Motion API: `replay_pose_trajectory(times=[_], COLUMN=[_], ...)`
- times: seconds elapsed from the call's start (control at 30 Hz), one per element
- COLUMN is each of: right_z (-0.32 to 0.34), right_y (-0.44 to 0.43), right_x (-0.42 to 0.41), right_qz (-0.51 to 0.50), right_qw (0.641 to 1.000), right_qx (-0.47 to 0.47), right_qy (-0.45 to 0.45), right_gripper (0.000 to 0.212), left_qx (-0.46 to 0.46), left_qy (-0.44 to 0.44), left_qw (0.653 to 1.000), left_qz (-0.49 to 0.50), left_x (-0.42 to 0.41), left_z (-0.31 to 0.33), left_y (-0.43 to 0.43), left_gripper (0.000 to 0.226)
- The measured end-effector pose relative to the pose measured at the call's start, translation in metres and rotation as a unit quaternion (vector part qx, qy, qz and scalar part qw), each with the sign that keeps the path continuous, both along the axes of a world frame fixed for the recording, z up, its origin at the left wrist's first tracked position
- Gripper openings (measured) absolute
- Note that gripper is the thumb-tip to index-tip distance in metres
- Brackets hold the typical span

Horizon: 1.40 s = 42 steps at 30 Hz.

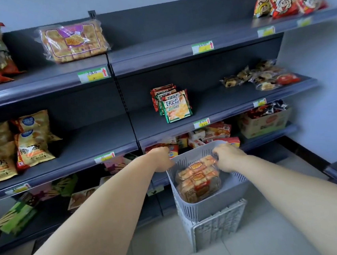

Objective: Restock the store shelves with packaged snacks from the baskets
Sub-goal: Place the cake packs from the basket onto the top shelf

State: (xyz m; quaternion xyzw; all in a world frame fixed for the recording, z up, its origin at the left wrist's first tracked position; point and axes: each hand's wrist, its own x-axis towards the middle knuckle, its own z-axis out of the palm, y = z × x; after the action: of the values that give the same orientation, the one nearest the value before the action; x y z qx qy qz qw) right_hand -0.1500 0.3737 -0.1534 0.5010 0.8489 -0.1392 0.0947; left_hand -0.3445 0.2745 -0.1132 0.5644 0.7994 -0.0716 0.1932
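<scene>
Both hands at basket [212,207]; right hand [229,157] on top pack [200,166].
Right hand's fingers curled round the far end of the pack, which lay uppermost on a stack of like packs inside the basket, below and left of that hand. Left hand [161,159] sat at the basket's left rim corner, fingers hidden behind the back of the hand; grip could not be told. Basket stood on a white crate [220,225]. Open room: above both hands the shelf [222,101] lay mostly bare, with one cluster of green packets [177,108] above the left hand. Just beyond the hands, boxes [217,132] crowded the lower shelf's edge. Tiled floor [164,247] below the forearms; pale wall [324,91] right of the right hand.
</scene>
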Motion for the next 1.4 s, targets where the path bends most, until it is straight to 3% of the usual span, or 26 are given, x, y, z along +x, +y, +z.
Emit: replay_pose_trajectory(times=[0.27, 0.47, 0.87, 1.4], right_z=[-0.034, -0.069, -0.117, -0.153], right_y=[0.046, 0.073, 0.092, 0.155], right_x=[0.069, 0.093, 0.085, 0.017], right_qz=[0.045, 0.069, 0.110, 0.089], right_qw=[0.997, 0.994, 0.987, 0.985], right_qx=[-0.053, -0.069, -0.105, -0.144], right_qy=[-0.031, -0.046, -0.053, -0.040], right_gripper=[0.006, 0.043, 0.044, 0.055], left_qx=[-0.033, -0.064, -0.093, -0.115], left_qy=[-0.027, -0.021, -0.042, -0.129], left_qw=[0.999, 0.997, 0.990, 0.971], left_qz=[0.010, 0.036, 0.101, 0.163], left_x=[0.072, 0.100, 0.090, 0.023], left_z=[-0.052, -0.094, -0.151, -0.232], left_y=[0.054, 0.074, 0.076, 0.144], left_gripper=[0.043, 0.049, 0.044, 0.058])
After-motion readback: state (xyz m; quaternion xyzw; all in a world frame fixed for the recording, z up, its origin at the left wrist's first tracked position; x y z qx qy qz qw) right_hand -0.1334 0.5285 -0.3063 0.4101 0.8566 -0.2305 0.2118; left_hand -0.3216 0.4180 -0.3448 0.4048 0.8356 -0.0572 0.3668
